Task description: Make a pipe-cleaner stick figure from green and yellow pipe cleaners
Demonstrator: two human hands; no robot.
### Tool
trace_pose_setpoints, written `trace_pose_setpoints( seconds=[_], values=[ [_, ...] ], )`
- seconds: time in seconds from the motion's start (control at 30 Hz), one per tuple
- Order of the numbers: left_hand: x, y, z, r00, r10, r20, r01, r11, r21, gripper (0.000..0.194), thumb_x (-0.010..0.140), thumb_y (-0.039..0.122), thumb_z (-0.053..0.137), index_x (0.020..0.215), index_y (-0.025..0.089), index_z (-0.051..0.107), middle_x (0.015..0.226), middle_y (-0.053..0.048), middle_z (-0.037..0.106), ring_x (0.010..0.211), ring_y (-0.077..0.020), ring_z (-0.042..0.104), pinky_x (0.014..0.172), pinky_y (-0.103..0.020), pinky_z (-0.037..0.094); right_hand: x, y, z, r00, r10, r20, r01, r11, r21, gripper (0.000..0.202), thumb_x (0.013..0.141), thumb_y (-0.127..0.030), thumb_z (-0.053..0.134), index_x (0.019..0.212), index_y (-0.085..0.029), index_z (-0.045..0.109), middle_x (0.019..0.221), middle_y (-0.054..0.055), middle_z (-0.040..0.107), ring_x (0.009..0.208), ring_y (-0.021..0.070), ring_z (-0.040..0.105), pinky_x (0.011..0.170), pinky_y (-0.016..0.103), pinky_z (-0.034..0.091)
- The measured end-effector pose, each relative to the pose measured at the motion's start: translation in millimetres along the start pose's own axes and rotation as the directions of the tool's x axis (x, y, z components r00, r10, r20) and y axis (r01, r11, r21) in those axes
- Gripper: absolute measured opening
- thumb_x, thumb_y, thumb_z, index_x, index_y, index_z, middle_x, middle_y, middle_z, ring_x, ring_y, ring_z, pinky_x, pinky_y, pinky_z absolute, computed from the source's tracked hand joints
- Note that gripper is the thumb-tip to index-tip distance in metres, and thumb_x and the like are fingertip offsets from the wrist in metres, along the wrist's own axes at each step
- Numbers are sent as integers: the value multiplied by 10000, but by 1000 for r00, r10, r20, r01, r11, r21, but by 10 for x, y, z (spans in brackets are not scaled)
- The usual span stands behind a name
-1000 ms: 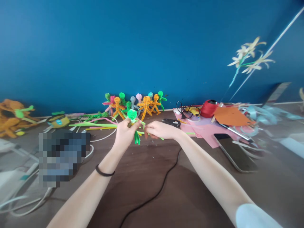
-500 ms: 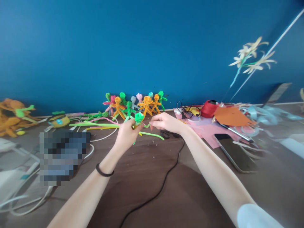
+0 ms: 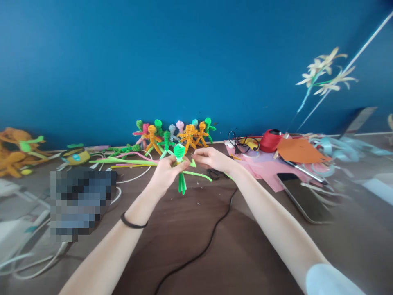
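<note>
Between the fingers of my left hand (image 3: pixel 167 174) is a green pipe-cleaner figure (image 3: pixel 179 150), upright, its coiled head above the thumb and its green strands hanging below. My right hand (image 3: pixel 211 159) is just to the right, fingers pinched on a light green pipe cleaner (image 3: pixel 193 163) whose short bent part shows beside the figure. Another piece of light green shows below the right wrist. Behind both hands stand several finished figures (image 3: pixel 188 137) in orange, green, pink and grey, against the blue wall.
Loose pipe cleaners (image 3: pixel 129 162) lie left of my hands, near a pixelated device (image 3: pixel 82 200). A black cable (image 3: pixel 211 241) crosses the table. Rightward are pink sheets (image 3: pixel 267 174), a red spool (image 3: pixel 270 140), orange paper (image 3: pixel 302 150) and a phone (image 3: pixel 302 198).
The green figure now stands more upright in my left hand, with its lower strands showing below the fingers. My right hand has shifted slightly, and green now shows below its wrist.
</note>
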State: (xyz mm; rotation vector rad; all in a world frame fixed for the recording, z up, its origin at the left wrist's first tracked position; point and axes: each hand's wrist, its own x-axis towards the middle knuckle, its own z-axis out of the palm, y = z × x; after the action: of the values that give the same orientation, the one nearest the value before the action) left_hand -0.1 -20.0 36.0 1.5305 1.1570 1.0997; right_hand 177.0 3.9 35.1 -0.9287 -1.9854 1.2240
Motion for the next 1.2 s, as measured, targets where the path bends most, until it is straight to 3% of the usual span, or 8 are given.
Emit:
trace_pose_setpoints(
  seconds=[0.1,0.23,0.37,0.5,0.67,0.8,1.0,1.2],
  values=[
    [9,-24,9,1000,8,-22,-10,992,-122,309,564,417,720,692,144,650,658,-26,644,670,-157,572,676,-276,441,12,13,45,1000,15,12,-14,998,-64,325,850,-432,416,715,-147,495,518,-62,337,468,60,290,498,218,233],
    [39,-118,0,995,34,-99,-47,989,-138,269,608,395,695,702,146,658,680,-28,653,684,-156,589,677,-271,447,26,-15,113,1000,26,4,-25,981,-193,305,874,-356,360,734,-140,525,515,-51,380,487,70,345,529,218,270],
    [56,-158,0,973,54,-223,-63,997,-34,258,637,385,666,741,148,664,695,-21,661,675,-152,587,634,-251,437,31,-67,163,998,67,-7,-67,957,-284,290,857,-276,336,726,-133,552,533,-29,453,513,85,415,547,217,302],
    [44,-112,-5,951,125,-283,-71,978,195,199,684,343,616,735,157,665,652,0,652,596,-131,550,541,-228,387,12,-125,196,996,69,50,-46,931,-361,228,793,-187,372,725,-139,585,571,-15,515,540,92,458,555,213,311],
    [23,-87,-38,952,203,-228,-77,882,465,220,702,360,575,677,154,644,585,3,607,511,-119,479,506,-239,337,-36,-205,198,994,65,91,-19,899,-438,227,775,-274,457,624,-131,547,534,-23,481,495,76,400,514,221,261],
    [23,-100,-58,956,218,-194,-68,813,579,269,709,396,544,740,156,662,569,0,571,533,-138,480,517,-247,319,-68,-257,130,995,87,58,-52,894,-445,249,790,-296,455,732,-123,624,579,-18,496,514,72,386,526,223,256],
    [36,-95,-78,977,181,-114,-83,813,576,260,707,390,547,760,167,669,524,15,523,507,-136,442,506,-246,315,-86,-281,15,997,66,-36,-75,908,-413,263,811,-284,447,777,-120,649,575,-18,482,515,73,384,549,229,269],
    [43,-62,-105,992,129,-9,-108,864,492,288,669,412,580,733,147,672,545,14,563,522,-134,463,503,-242,351,-67,-198,-16,997,5,-82,-32,941,-336,230,809,-249,452,736,-120,627,627,-6,516,579,84,414,604,230,295]
  ],
)
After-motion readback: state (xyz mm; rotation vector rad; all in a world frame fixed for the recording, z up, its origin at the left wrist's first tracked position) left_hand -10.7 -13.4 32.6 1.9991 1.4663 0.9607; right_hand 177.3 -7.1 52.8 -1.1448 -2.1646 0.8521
